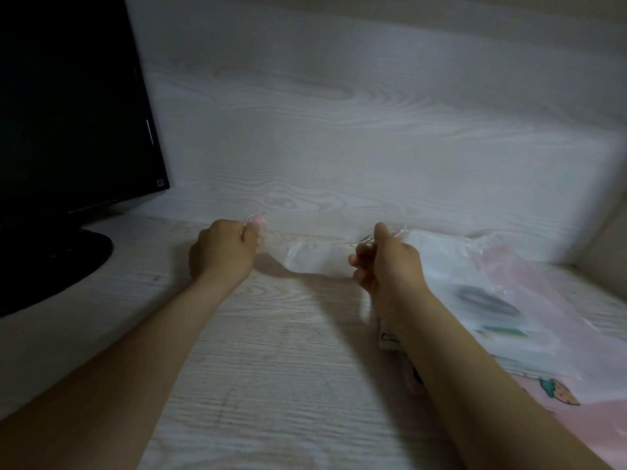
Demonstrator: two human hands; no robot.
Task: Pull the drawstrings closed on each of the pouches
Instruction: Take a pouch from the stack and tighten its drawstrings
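Two drawstrings (252,218) are pinched, one in the left hand (224,247), one in the right hand (386,262), the white pouch (315,257) lying on the counter (271,351) between them, so pulling evenly outward should cinch it.

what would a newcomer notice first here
In the centre, the left hand and right hand each pinch one of the drawstrings, with a white pouch stretched between them. A black monitor fills the upper left. A pile of pouches lies at the right, beside the right forearm.
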